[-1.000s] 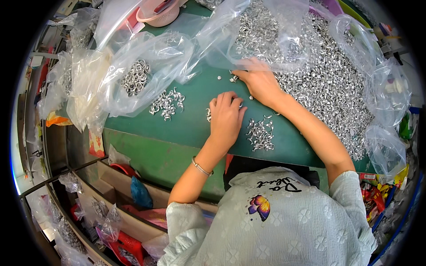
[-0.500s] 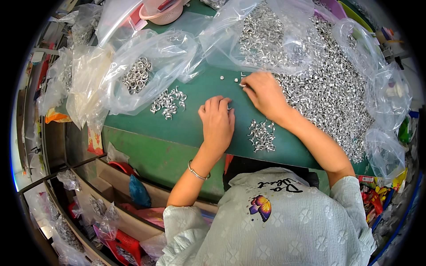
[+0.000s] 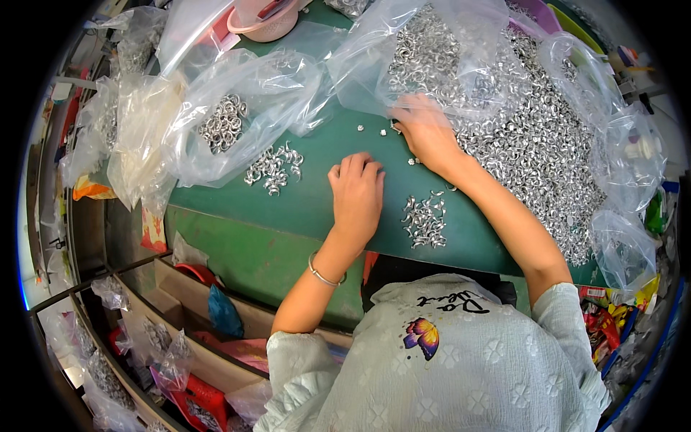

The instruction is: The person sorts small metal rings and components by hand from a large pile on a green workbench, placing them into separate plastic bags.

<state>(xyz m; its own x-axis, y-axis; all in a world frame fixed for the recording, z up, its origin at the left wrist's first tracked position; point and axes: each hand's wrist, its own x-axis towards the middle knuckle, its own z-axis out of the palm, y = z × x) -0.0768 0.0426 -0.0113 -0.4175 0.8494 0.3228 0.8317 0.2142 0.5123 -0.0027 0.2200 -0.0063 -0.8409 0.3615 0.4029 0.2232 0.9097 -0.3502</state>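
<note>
My left hand (image 3: pixel 358 193) rests over the middle of the green tabletop (image 3: pixel 309 216), its fingers curled down; whatever they hold is hidden. Farther right, my right hand (image 3: pixel 426 132) reaches to the near edge of a clear plastic bag (image 3: pixel 363 65), at the border of a big pile of silver metal rings (image 3: pixel 533 144). Its fingertips are blurred and partly behind the plastic. Tiny silver pieces (image 3: pixel 383 132) lie left of that hand. Between my forearms sits a small heap of curved silver pieces (image 3: pixel 425 222). Another such heap (image 3: pixel 275 168) is left of my left hand.
An open plastic bag with silver rings (image 3: pixel 224 124) stands at the left. At the back are a pink basket (image 3: pixel 265 25) and a purple container (image 3: pixel 540 14). Below the table's left side are drawers (image 3: pixel 180 302) with bagged parts and a blue bag (image 3: pixel 225 311).
My right hand has moved away from me to the bag's edge, uncovering small silver pieces near its wrist. My left hand has shifted slightly, and the silver bit at its fingertips no longer shows.
</note>
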